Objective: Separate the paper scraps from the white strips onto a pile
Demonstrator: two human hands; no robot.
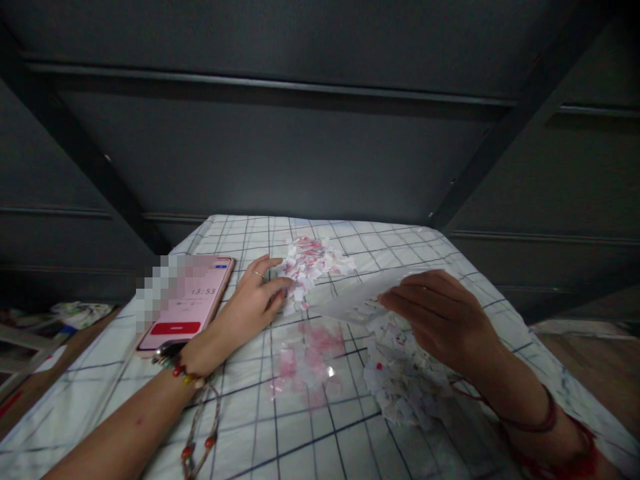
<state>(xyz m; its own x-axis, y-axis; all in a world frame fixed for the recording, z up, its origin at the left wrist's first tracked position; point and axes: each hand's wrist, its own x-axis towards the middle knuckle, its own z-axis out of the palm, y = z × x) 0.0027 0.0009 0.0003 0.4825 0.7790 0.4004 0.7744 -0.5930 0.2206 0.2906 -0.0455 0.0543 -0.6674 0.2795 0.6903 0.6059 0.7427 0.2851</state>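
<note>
My left hand (257, 293) rests at the left edge of a far pile of small white and pink paper scraps (315, 257), its fingers apart and touching the scraps. A thin white sheet (353, 299), with small marks or pieces on it, is pinched in my right hand (445, 310). That sheet slants above a near-right heap of white paper scraps (405, 383), which my right hand and wrist partly cover. Between my forearms lie shiny clear and pink film pieces (313, 367) in a loose group.
A phone in a pink case (185, 303) lies left of my left hand, its screen lit. White cloth with dark grid lines (260, 447) covers the table. Dark grey panels (300, 147) rise behind the far edge. A pale rack (23, 347) stands at the lower left.
</note>
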